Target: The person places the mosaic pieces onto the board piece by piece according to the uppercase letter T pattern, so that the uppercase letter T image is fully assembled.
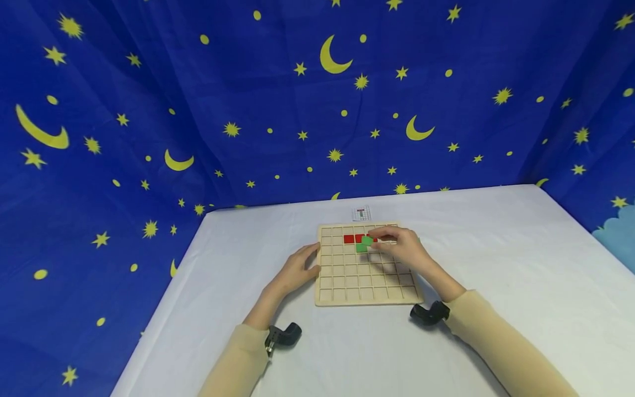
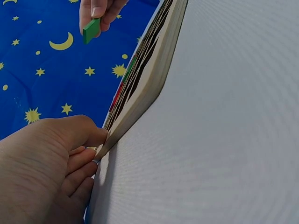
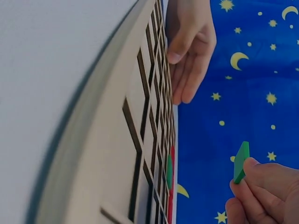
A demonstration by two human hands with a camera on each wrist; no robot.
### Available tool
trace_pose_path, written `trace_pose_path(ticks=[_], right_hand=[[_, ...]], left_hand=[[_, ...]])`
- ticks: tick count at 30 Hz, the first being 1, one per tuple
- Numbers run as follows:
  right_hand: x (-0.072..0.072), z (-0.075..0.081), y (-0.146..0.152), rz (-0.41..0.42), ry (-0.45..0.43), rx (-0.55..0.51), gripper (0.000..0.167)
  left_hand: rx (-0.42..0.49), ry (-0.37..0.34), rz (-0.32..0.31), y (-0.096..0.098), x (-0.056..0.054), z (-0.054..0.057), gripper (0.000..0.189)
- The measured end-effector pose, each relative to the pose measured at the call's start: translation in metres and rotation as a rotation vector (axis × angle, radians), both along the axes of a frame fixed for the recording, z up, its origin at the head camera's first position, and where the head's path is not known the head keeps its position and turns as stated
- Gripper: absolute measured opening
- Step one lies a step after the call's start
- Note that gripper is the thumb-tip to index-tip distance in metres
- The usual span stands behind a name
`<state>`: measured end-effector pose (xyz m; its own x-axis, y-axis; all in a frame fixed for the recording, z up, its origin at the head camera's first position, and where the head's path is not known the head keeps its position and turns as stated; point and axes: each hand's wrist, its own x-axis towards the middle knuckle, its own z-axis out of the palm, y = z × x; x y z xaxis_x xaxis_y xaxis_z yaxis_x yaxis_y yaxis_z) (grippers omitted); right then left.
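Observation:
A wooden grid board (image 1: 342, 301) lies on the white table. Several red tiles (image 1: 349, 239) form a row near its far side, partly covered by my right hand. Just below that row a green tile (image 1: 361, 248) sits in a cell. My right hand (image 1: 404, 246) pinches another green tile (image 3: 241, 162) between thumb and fingers; both wrist views show it raised above the grid surface, tilted. My left hand (image 1: 295, 270) rests against the board's left edge, fingers and thumb fairly straight and touching the rim.
Beyond the board lies a small printed card (image 1: 361, 213) with a grid and coloured squares. A sliver of green (image 1: 419, 240) peeks out behind my right hand. A blue curtain (image 1: 278, 99) with stars and moons surrounds the table (image 1: 357, 353).

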<state>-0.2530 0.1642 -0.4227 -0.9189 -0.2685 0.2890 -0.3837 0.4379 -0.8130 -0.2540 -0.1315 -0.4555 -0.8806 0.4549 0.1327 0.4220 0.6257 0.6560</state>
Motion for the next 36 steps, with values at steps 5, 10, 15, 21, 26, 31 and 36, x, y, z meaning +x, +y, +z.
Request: trace_pose_path(ticks=[5,10,15,21,26,31,36], right_hand=[[0.002,-0.003,-0.005,0.004,-0.001,0.005,0.029],[0.003,-0.010,-0.006,0.032,0.017,0.045,0.029],[0.002,-0.019,-0.009,0.026,0.034,0.081,0.026],[0.001,-0.032,-0.009,0.039,0.033,0.091,0.027],[0.000,-0.038,-0.009,0.041,0.055,0.108,0.026],[-0.002,-0.039,-0.010,0.029,0.035,0.142,0.027],[-0.001,-0.041,-0.010,0.030,0.047,0.150,0.027]], left_hand=[[-0.013,0.003,0.004,0.001,0.000,0.001,0.061],[-0.010,0.012,0.004,0.002,0.000,0.001,0.060],[-0.012,0.005,0.006,0.002,0.000,0.001,0.060],[-0.011,0.014,-0.002,0.002,0.000,0.000,0.060],[-0.008,0.019,-0.004,0.002,-0.001,0.000,0.060],[-0.005,0.024,-0.004,0.001,-0.001,0.001,0.060],[-0.001,0.024,-0.001,0.001,-0.001,0.000,0.060]])
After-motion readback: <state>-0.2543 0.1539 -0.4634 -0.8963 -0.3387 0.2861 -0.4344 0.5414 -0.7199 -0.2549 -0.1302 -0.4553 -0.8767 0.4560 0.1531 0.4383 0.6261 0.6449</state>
